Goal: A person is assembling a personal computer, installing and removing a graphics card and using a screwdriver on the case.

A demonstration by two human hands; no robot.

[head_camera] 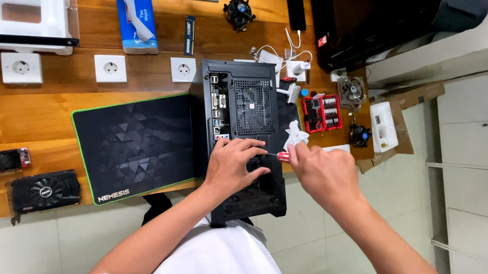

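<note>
One wooden counter (29, 114) carries one black metal computer case (246, 119), one black mouse mat (134, 143), three white sockets (110, 68) and two graphics cards (45, 190). Left hand (231, 169) rests spread on the case; right hand (325, 173), fingers clenched, grips one red-handled screwdriver (282, 155) beside the case.

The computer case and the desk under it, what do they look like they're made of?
The computer case looks like black painted sheet metal: its rear panel has punched vent holes and a matte finish. The left hand rests on it. The desk looks like wood or a wood-look laminate, warm brown with visible grain and a slight sheen; the picture cannot settle which.
</note>
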